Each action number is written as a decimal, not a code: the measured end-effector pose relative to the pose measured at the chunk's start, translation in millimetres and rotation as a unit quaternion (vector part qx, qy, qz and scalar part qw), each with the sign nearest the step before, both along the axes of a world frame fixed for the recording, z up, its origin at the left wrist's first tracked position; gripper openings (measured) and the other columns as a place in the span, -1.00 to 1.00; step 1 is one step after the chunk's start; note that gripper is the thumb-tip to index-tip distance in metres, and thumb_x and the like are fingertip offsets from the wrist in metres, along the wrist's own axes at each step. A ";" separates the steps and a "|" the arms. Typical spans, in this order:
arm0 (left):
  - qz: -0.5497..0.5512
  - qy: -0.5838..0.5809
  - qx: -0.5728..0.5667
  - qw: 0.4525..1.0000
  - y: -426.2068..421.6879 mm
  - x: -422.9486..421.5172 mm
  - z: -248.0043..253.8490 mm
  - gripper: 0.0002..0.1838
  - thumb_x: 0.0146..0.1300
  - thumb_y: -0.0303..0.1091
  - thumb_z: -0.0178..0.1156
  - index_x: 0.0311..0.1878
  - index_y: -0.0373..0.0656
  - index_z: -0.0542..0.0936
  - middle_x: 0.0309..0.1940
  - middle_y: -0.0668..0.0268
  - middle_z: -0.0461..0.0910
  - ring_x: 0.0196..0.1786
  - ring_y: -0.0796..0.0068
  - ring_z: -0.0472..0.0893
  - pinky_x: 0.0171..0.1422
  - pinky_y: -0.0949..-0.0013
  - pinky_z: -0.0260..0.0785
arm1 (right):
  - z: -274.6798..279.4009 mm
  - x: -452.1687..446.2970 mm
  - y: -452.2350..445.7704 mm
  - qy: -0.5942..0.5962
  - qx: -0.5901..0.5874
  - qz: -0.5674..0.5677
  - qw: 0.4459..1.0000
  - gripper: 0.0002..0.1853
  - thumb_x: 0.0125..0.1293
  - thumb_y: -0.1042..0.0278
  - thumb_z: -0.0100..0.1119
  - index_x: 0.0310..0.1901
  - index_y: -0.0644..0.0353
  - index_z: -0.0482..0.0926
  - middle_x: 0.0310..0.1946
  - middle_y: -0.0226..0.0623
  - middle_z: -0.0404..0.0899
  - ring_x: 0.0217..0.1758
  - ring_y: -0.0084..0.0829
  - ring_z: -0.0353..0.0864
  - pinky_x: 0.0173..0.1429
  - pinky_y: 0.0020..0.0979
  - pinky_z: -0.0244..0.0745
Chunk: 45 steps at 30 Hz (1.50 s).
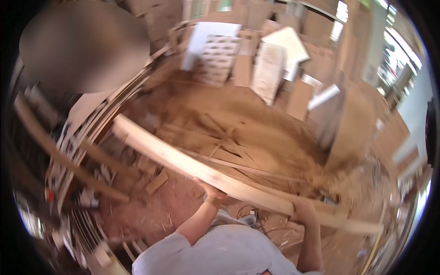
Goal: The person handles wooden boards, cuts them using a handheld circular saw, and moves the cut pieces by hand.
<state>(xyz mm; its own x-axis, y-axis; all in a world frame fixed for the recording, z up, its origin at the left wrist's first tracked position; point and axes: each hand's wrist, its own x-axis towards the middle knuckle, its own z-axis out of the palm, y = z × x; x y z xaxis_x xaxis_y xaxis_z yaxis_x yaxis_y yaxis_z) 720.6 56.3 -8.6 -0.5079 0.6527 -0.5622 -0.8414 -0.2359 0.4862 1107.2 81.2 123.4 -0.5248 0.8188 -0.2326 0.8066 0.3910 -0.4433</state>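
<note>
Wooden beam (252, 193) carried in two bare hands, seen from the wearer's head. The beam is held above the floor, crossing in front of the torso; its long axis slants from the upper left, the end farther from the body, down to the lower right. The left hand (211, 191) lies against the near side and underside, its fingers grasping the timber, with the longer run of wood projecting beyond it to the upper left. The right hand (303, 211) grasps the beam farther along and is the nearer of the two to the lower-right end; motion blur hides how its fingers wrap. The beam thus lies directly within both grips, forward of the light shirt (224, 250).

Beyond the beam, thin wood strips (226, 136) cross one another on a brown heap, apparently sawdust (275, 137). To the left are a short wood block (157, 182) on the floor and a long bowed board (62, 156). At the back, a white panel (195, 43), a patterned panel (220, 59) and a brown panel (300, 98) stand tilted side by side.
</note>
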 end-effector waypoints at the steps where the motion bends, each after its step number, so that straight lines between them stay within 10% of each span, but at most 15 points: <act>1: -0.015 -0.036 0.019 0.999 -3.8 -7.2 -54.9 0.40 0.11 1.00 -0.51 0.53 -0.11 0.42 0.35 0.01 0.57 0.27 -0.04 0.61 0.37 -0.14 0.53 | -6.2 6.1 -2.0 -0.001 0.012 0.002 1.000 -0.58 -0.18 0.33 0.53 -0.16 0.17 0.75 -0.19 0.06 0.77 0.00 0.15 0.74 0.09 0.01 0.66; 4: 0.011 -0.169 0.024 0.985 -17.1 10.4 -43.9 0.43 0.05 1.02 -0.36 0.44 -0.22 0.47 0.18 -0.08 0.63 0.16 -0.10 0.65 0.31 -0.25 0.55 | -6.5 12.9 -6.9 -0.065 -0.027 -0.001 0.998 -0.61 -0.18 0.28 0.54 -0.22 0.17 0.72 -0.25 0.07 0.76 -0.06 0.15 0.76 0.06 0.02 0.67; 13: -0.139 -0.174 -0.098 0.970 -36.8 -17.6 -124.2 0.43 0.19 0.93 -0.29 0.63 -0.30 0.36 0.60 -0.09 0.41 0.56 -0.14 0.45 0.66 -0.24 0.29 | -14.3 -10.5 -8.9 -0.119 0.002 0.002 0.993 -0.58 -0.05 0.23 0.54 -0.12 0.16 0.71 -0.22 0.06 0.79 -0.04 0.14 0.78 0.12 0.04 0.67; 16: -0.152 -0.057 -0.170 0.972 -39.0 -54.1 -110.0 0.32 0.37 0.81 -0.34 0.57 -0.42 0.35 0.42 -0.10 0.56 0.47 -0.16 0.55 0.57 -0.11 0.43 | -41.3 -37.1 1.6 -0.151 0.016 0.022 0.988 -0.63 -0.02 0.18 0.50 -0.18 0.17 0.72 -0.24 0.06 0.80 -0.08 0.13 0.79 0.07 0.04 0.68; 18: -0.058 0.109 -0.283 0.951 -38.5 -69.9 -81.2 -0.13 0.59 0.36 -0.01 0.38 -0.44 0.48 0.32 -0.05 0.61 0.39 -0.09 0.59 0.53 -0.05 0.43 | -55.6 -60.9 10.6 -0.152 0.007 0.029 0.988 -0.63 0.03 0.18 0.47 -0.14 0.17 0.73 -0.24 0.08 0.80 -0.07 0.12 0.80 0.09 0.05 0.68; 20: 0.049 0.329 -0.336 0.881 -39.5 -83.1 -86.2 -0.38 0.56 0.07 0.28 0.23 -0.43 0.55 0.19 -0.02 0.66 0.33 -0.04 0.62 0.52 -0.09 0.41 | -68.6 -91.3 18.6 -0.129 0.007 0.039 0.991 -0.63 0.08 0.20 0.44 -0.08 0.17 0.73 -0.22 0.08 0.81 -0.05 0.12 0.81 0.11 0.05 0.69; 23: 0.112 0.723 -0.304 0.611 -31.4 -79.4 -12.5 -0.53 0.39 -0.23 0.43 0.21 -0.34 0.57 0.22 0.00 0.66 0.36 -0.05 0.58 0.53 -0.12 0.36 | -102.5 -124.1 30.7 -0.193 -0.047 0.000 0.980 -0.58 0.16 0.28 0.38 0.09 0.15 0.72 -0.08 0.04 0.82 0.07 0.10 0.80 0.21 0.03 0.67; 25: -0.089 0.788 -0.130 0.596 -22.7 -79.8 1.2 -0.53 0.34 -0.27 0.45 0.22 -0.26 0.58 0.24 0.01 0.65 0.39 -0.08 0.56 0.55 -0.14 0.33 | -112.9 -122.1 33.6 -0.137 -0.075 -0.048 0.987 -0.50 0.18 0.33 0.37 0.22 0.11 0.70 0.06 0.00 0.80 0.22 0.05 0.76 0.32 0.02 0.63; 29: -0.383 0.797 0.130 0.448 5.5 -43.5 -8.5 -0.51 0.33 -0.23 0.46 0.26 -0.15 0.59 0.26 0.05 0.64 0.40 -0.08 0.54 0.53 -0.15 0.33 | -125.9 -122.1 21.3 -0.112 -0.070 -0.091 0.987 -0.40 0.10 0.39 0.43 0.27 0.04 0.69 0.23 -0.13 0.74 0.41 -0.12 0.66 0.56 0.00 0.41; 33: -0.551 0.758 0.156 0.312 41.0 -0.9 14.3 -0.47 0.36 -0.08 0.46 0.29 -0.11 0.60 0.09 0.11 0.75 0.19 0.05 0.70 0.36 -0.01 0.49 | -119.1 -133.8 -16.7 -0.100 0.101 -0.199 0.970 -0.38 0.23 0.39 0.35 0.39 0.01 0.61 0.51 -0.11 0.50 0.70 -0.09 0.29 0.79 0.13 -0.01; 36: -0.638 0.680 0.085 0.351 66.9 27.5 37.9 -0.49 0.39 -0.03 0.46 0.25 -0.14 0.67 -0.07 0.10 0.81 -0.04 0.02 0.79 0.15 0.04 0.60 | -124.1 -140.1 -42.5 -0.111 0.189 -0.293 0.931 -0.27 0.31 0.40 0.25 0.56 0.00 0.46 0.66 -0.04 0.27 0.81 0.02 0.03 0.83 0.24 -0.19; 45: -0.657 0.706 0.143 0.223 91.7 97.6 24.1 -0.55 0.35 0.05 0.47 -0.14 -0.24 0.85 -0.27 0.03 0.84 -0.14 0.12 0.83 0.04 0.14 0.63 | -122.7 -96.8 -110.4 -0.136 0.139 -0.385 0.902 -0.03 0.24 0.35 0.34 0.72 -0.16 0.22 0.76 -0.10 0.10 0.87 0.00 -0.12 0.84 0.34 -0.29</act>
<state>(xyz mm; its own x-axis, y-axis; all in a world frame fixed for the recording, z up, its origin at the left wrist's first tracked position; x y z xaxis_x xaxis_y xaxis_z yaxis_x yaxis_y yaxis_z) 818.1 148.1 15.5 0.6878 0.6663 -0.2881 0.6689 -0.4275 0.6081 1010.4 -29.2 0.7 0.2705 0.9627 0.0033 0.9505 -0.2665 -0.1598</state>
